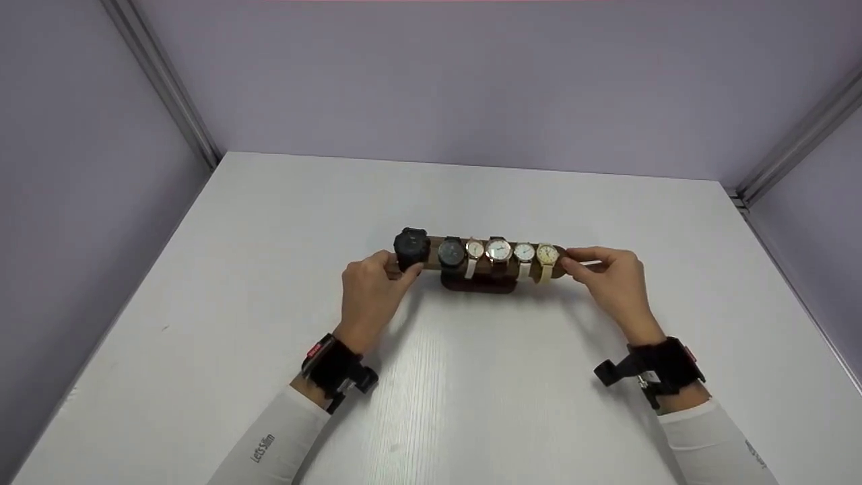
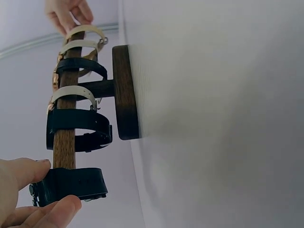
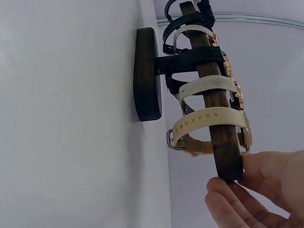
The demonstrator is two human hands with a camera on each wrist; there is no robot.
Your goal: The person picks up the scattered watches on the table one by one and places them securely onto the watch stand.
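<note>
A wooden watch stand [image 1: 479,283] sits near the middle of the white desk [image 1: 269,269], its bar [image 1: 434,244] running from 9 to 3 o'clock and carrying six watches. The left hand [image 1: 369,296] is at the 9 o'clock end, where its grip pinches the black watch [image 1: 411,248] between thumb and fingertips; the left wrist view shows the thumb [image 2: 23,173] above the strap and a finger below it, the watch sitting at the very end of the bar, just clear of the dark grey watch [image 1: 451,253] beside it. The right hand [image 1: 609,276] is at the 3 o'clock end, its grip curled round the bar's tip just beyond the cream-strapped gold watch [image 1: 547,255]. Judging by that hold, the right hand steadies the stand so it cannot tip or slide while the other hand works on the watch. The oval base [image 3: 146,76] lies flat on the desk, joined to the bar by a short post.

Between the end watches sit three more: two with pale straps and one with a dark strap at 12 o'clock of the base. Their dials are too small to read. Whether the black watch's clasp is fastened cannot be told; the hand covers part of it, and the wrist views cut off both palms.
</note>
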